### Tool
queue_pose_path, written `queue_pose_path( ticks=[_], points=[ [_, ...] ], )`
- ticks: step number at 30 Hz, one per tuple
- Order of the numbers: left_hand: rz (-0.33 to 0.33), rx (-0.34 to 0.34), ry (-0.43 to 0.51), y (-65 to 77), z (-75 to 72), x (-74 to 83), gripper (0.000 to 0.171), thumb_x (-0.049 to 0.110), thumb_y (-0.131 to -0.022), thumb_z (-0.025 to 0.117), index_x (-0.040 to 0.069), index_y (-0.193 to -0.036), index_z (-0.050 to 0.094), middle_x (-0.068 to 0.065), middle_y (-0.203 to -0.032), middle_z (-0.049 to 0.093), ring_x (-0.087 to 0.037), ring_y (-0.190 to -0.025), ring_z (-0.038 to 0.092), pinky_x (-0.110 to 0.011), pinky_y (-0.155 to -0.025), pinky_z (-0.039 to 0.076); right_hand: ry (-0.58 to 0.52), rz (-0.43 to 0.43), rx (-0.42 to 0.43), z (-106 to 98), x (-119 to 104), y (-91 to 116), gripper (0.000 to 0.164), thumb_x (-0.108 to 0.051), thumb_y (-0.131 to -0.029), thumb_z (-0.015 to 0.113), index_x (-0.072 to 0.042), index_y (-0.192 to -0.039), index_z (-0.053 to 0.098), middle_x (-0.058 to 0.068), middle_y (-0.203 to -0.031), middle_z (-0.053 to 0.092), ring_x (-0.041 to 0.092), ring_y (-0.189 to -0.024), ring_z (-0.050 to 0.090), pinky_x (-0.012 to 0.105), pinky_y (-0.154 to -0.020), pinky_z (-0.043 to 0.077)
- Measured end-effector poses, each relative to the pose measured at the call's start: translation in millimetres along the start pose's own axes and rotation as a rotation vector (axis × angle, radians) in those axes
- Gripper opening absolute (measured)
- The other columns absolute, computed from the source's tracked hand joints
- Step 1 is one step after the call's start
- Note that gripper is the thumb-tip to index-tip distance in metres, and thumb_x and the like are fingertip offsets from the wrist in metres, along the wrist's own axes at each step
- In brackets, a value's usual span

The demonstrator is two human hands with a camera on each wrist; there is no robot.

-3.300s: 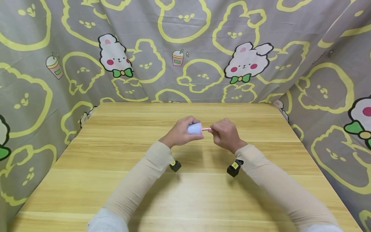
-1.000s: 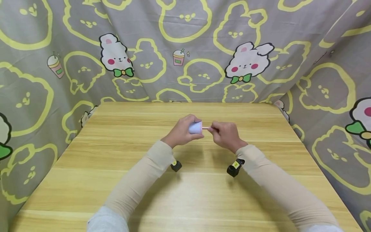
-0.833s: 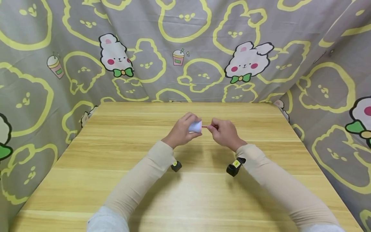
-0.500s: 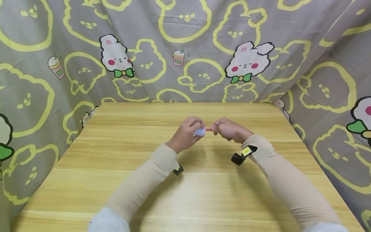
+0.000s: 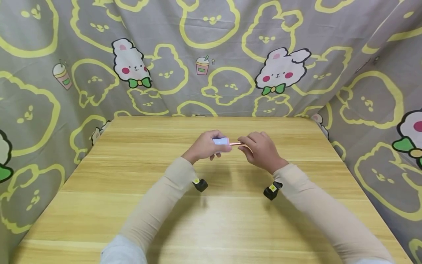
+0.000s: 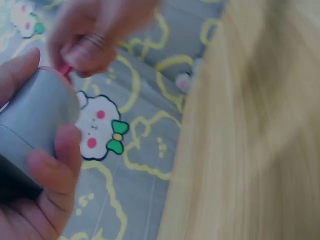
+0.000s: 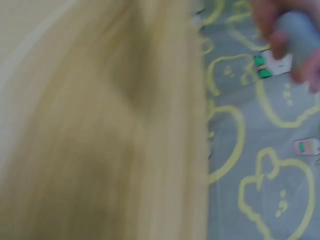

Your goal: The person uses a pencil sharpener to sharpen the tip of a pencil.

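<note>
In the head view my left hand (image 5: 202,146) grips a light blue, cup-shaped pencil sharpener (image 5: 221,141) with a pink end, its fingers and thumb wrapped round the body. A thin, shiny red pencil (image 5: 234,143) points into that pink end. On the pencil's other side, my right hand (image 5: 262,151) holds it between fingertips and thumb. The left wrist view shows the sharpener (image 6: 42,107) up close, grey-blue with a dark base, and a short red length of pencil (image 6: 66,70) under the blurred right hand (image 6: 95,40). Both hands are raised over the table.
A wood-grain table (image 5: 211,220) spreads beneath the arms. Behind it and at both sides hangs a grey curtain (image 5: 184,73) with yellow outlines and rabbit faces. Small black cameras (image 5: 271,190) hang below each wrist.
Compared with half a second ago, both hands have shifted a little left. The right wrist has rotated, its fingers now lie over the pencil, and more of the pencil shows. The sharpener has turned in the left hand.
</note>
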State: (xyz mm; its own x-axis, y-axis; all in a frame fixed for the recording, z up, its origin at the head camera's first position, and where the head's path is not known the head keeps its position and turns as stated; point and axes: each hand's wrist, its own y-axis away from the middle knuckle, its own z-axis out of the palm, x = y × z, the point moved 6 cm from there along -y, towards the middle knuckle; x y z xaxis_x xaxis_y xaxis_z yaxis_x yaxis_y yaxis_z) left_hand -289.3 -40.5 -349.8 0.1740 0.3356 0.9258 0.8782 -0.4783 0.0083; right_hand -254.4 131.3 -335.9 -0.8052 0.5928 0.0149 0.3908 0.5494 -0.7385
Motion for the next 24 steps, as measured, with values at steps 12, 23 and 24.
queue_pose_path(
  ticks=[12,23,24],
  points=[
    [-0.141,-0.211,0.259,3.0,5.5,0.1,0.030,0.027,-0.095,0.060,-0.002,-0.104,0.060,-0.012,-0.083,0.060,-0.014,-0.049,0.048,-0.022,-0.038,0.032,0.117,-0.241,0.346,5,-12,8,0.024,-0.013,-0.098,0.052,-0.005,-0.079,0.064,0.003,-0.060,0.040,0.022,-0.048,0.037,0.037,-0.046,0.032],
    [-0.072,-0.081,0.035,2.2,-0.5,-1.9,0.036,0.026,-0.083,0.077,0.003,-0.102,0.059,-0.013,-0.087,0.062,-0.018,-0.060,0.051,-0.025,-0.048,0.040,-0.014,-0.086,0.209,16,-10,7,0.020,-0.005,-0.089,0.051,-0.004,-0.074,0.064,0.002,-0.053,0.046,0.014,-0.041,0.040,0.031,-0.037,0.036],
    [-0.045,-0.057,-0.012,1.8,-1.3,-1.0,0.037,0.027,-0.081,0.079,0.004,-0.103,0.059,-0.012,-0.088,0.062,-0.019,-0.063,0.053,-0.026,-0.050,0.042,-0.030,-0.051,0.179,16,-10,5,0.018,-0.004,-0.087,0.053,-0.003,-0.074,0.065,0.003,-0.054,0.051,0.014,-0.042,0.044,0.032,-0.038,0.039]
  ],
)
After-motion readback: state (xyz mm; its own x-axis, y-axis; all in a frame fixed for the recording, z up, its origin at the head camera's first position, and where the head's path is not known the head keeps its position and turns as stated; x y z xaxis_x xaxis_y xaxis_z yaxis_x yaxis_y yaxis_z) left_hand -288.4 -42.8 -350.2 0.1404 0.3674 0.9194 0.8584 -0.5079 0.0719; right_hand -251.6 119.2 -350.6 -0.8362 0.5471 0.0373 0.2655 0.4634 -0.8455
